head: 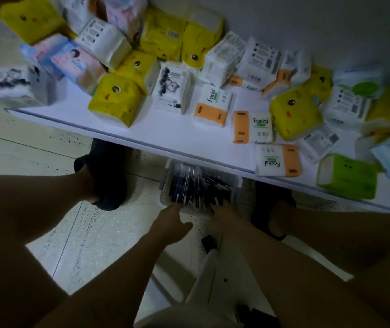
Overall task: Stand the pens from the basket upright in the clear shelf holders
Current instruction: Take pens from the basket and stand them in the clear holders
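A clear plastic basket (pixel 236 183) stands on the tiled floor, its far end tucked under the white shelf's front edge. Several dark pens (pixel 196 183) lie heaped inside it. My left hand (pixel 171 222) is at the basket's near rim, fingers over the edge and thumb outside the wall, gripping it. My right hand (pixel 224 215) reaches over the same rim beside it, its fingertips among the pens; the blur hides whether they hold anything. No clear holders are in view.
The white shelf (pixel 165 131) above the basket carries many tissue packs, yellow (pixel 116 100), white-and-orange (pixel 213 105) and green (pixel 347 176). My feet in dark slippers (pixel 109 176) flank the basket. A small dark object (pixel 209 242) lies on the floor near my right wrist.
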Motion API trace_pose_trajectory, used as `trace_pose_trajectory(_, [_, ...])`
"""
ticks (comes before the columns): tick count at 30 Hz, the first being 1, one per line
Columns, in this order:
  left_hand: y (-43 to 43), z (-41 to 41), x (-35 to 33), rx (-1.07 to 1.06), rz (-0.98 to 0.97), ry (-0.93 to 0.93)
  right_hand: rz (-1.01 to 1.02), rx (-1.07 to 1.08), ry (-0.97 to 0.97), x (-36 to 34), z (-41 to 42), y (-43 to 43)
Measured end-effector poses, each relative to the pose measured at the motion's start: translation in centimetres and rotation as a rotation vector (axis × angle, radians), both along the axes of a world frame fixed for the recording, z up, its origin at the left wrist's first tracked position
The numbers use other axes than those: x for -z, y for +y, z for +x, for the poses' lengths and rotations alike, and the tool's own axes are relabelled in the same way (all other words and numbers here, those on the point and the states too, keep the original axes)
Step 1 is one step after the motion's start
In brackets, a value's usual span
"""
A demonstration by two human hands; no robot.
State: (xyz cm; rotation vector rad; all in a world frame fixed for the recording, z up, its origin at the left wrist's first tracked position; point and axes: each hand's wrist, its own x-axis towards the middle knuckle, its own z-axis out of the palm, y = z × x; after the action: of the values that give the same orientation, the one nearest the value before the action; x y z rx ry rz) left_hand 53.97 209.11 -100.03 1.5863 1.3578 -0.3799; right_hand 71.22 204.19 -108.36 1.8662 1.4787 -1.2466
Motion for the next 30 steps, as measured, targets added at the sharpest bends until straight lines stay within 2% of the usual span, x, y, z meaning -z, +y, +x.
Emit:
trace_pose_trajectory(10, [1.2,-0.4,-0.9,-0.060,0.060,-0.038,-0.257,-0.073,-0.067,1.1,-0.4,2.6])
trace_pose_trajectory(14, [1.9,-0.2,-0.7,-0.045,0.049,-0.033,-0.227,0.007,-0.071,0.1,-0.4,2.6])
trace_pose_trajectory(17, [2.0,0.7,-0.3,-0.057,0.027,-0.037,-0.188,0.060,0.033,-0.8,0.0,2.5])
trace_pose_trajectory(21, [2.2,1.3,0.7,-0.035,-0.013,-0.020,-0.073,0.303,0.105,-1.0,0.2,2.3])
trace_pose_trajectory(25, [3.1,0.7,2.0,0.019,-0.046,0.012,0.193,0.592,0.113,-1.8,-0.5,0.4])
trace_pose_trajectory(28, [4.5,-0.2,3.1,0.071,-0.020,0.065,0.219,0.777,0.190,-2.5,-0.9,-0.9])
trace_pose_trajectory(30, [5.5,-0.1,3.5,0.088,0.003,0.067,0.201,0.826,0.232,-2.5,-1.1,-1.6])
